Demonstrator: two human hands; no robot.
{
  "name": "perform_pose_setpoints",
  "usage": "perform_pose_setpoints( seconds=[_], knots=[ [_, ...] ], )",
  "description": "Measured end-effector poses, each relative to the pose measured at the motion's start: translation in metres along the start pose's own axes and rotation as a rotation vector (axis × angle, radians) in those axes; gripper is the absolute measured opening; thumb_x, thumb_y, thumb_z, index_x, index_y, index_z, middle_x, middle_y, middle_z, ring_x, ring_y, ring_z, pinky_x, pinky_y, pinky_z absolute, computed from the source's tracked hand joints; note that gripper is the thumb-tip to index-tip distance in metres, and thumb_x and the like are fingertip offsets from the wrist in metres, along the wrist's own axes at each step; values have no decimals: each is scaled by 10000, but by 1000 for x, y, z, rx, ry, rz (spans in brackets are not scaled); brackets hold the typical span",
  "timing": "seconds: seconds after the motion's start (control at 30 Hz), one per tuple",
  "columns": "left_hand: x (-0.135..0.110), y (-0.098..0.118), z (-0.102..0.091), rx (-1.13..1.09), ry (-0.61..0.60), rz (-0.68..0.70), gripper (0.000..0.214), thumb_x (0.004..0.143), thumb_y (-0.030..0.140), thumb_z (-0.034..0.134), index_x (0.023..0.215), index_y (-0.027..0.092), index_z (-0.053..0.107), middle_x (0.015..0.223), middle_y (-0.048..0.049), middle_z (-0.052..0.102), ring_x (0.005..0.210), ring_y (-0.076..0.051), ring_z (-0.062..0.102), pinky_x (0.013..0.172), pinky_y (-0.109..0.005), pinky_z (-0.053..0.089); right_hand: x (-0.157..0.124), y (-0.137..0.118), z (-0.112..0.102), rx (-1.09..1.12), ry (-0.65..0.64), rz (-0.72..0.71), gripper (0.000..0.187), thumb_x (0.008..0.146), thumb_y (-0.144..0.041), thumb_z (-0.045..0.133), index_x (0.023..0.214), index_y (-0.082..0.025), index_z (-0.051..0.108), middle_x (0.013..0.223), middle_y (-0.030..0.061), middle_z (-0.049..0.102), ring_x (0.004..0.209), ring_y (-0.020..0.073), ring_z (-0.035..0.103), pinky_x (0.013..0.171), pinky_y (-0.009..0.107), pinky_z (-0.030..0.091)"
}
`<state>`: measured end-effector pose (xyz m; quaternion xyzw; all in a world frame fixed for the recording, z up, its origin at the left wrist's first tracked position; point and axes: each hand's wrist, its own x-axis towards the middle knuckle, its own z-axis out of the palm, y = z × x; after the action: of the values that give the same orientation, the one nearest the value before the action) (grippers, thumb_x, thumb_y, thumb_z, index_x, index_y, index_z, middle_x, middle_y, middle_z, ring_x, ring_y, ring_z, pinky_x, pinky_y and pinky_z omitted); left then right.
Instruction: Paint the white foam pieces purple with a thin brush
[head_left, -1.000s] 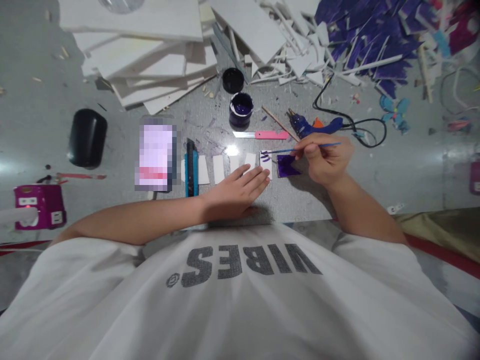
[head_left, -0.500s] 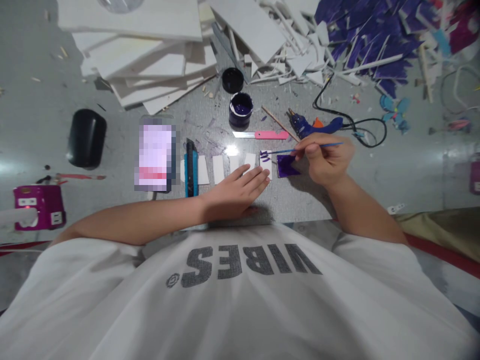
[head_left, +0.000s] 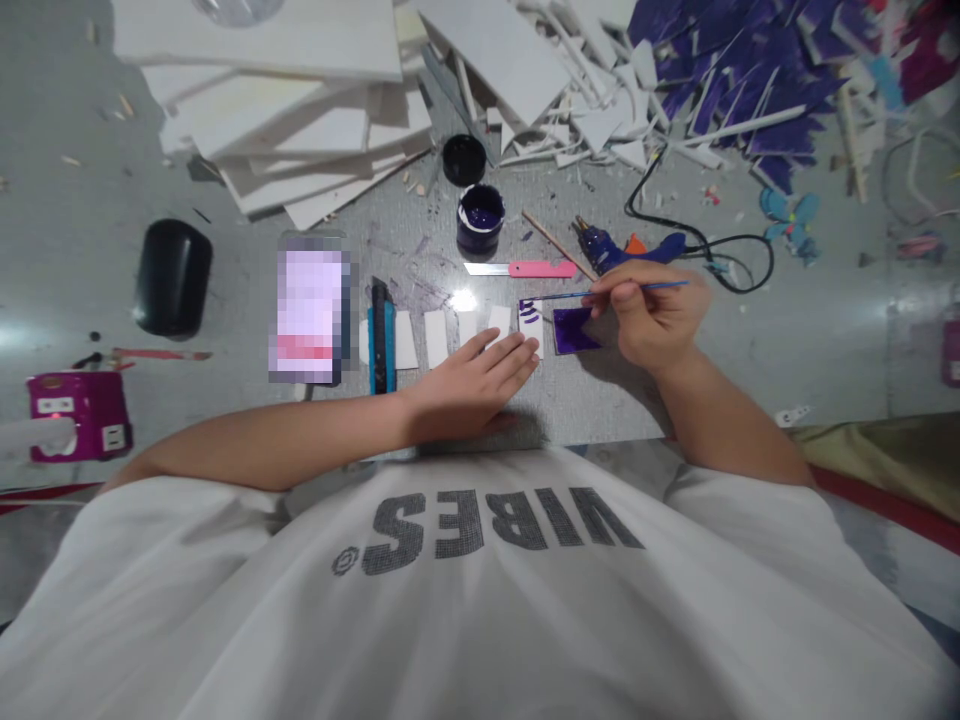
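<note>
Head view. Left hand (head_left: pixel 487 375): flat, palm down, fingers extended and grasping nothing; fingertips rest at the lower part of a white strip (head_left: pixel 533 326) and over its left-hand neighbour. Right hand (head_left: pixel 600 298): fingers closed in a pen-like pinch on a thin blue paintbrush (head_left: pixel 559 296), handle pointing right, tip at the upper left of the same strip. Strip lies on the bench (head_left: pixel 240 265), in front of the wearer, several short purple strokes near its far end, remainder white.

Just right of it: a purple-coated piece (head_left: pixel 572 333), partly shaded by the right hand. To the left: further white strips (head_left: pixel 436 338) in a row, some partly under the left hand, then a blue-and-black cutter (head_left: pixel 382 345).

Beyond the strips: pink-handled knife (head_left: pixel 536 270), blade to the left; open jar (head_left: pixel 478 238) of purple paint, black lid (head_left: pixel 464 160) behind it; wooden stick (head_left: pixel 551 239), slanted, near a blue glue gun (head_left: pixel 600 248). Far side: stacked white boards (head_left: pixel 292 120), white offcuts (head_left: pixel 540 75), heaped purple pieces (head_left: pixel 739 65).
</note>
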<state>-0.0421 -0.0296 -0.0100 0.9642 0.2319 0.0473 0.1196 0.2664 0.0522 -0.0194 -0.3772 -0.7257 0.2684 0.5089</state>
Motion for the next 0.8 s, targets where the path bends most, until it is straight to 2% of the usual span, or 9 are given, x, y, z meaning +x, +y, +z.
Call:
perform_pose_setpoints(
  seconds=[0.2, 0.33, 0.43, 0.57, 0.8],
  knots=[
    [0, 0, 1, -11, 6, -6, 780, 1231, 453, 698, 1864, 20, 555, 1945, -292, 536, 1851, -427, 517, 1534, -619, 397, 0, -1, 0, 21, -25, -32, 389, 1199, -602, 757, 985, -324, 924, 755, -9, 831, 530, 160, 695, 518, 334, 569],
    [0, 0, 1, 5, -7, -5, 800, 1224, 470, 709, 1866, 20, 553, 1945, -290, 538, 1845, -428, 526, 1532, -619, 398, 1, -2, 1, 11, 5, -42, 351, 1206, -563, 756, 1026, -323, 939, 805, -2, 863, 533, 155, 704, 508, 326, 552],
    [1, 1, 0, 17, -8, -5, 798, 1227, 471, 706, 1866, 18, 552, 1943, -289, 544, 1841, -425, 532, 1528, -613, 404, 2, -4, 0, -3, -19, -46, 336, 1203, -544, 770, 1019, -324, 946, 821, 2, 872, 534, 145, 696, 515, 323, 549],
    [0, 0, -1, 24, 3, 0, 782, 1234, 458, 694, 1863, 16, 553, 1938, -288, 551, 1838, -425, 537, 1523, -612, 410, 3, -5, 0, 20, -55, -54, 369, 1212, -553, 756, 990, -319, 935, 757, -9, 828, 532, 145, 687, 524, 324, 560],
    [0, 0, 0, 0, 5, 1, 809, 1226, 463, 711, 1866, -2, 541, 1930, -308, 550, 1839, -430, 534, 1524, -625, 417, 4, -3, 0, 1, -8, -44, 388, 1213, -591, 733, 1008, -323, 924, 797, -2, 849, 529, 142, 684, 501, 324, 528]
  ],
)
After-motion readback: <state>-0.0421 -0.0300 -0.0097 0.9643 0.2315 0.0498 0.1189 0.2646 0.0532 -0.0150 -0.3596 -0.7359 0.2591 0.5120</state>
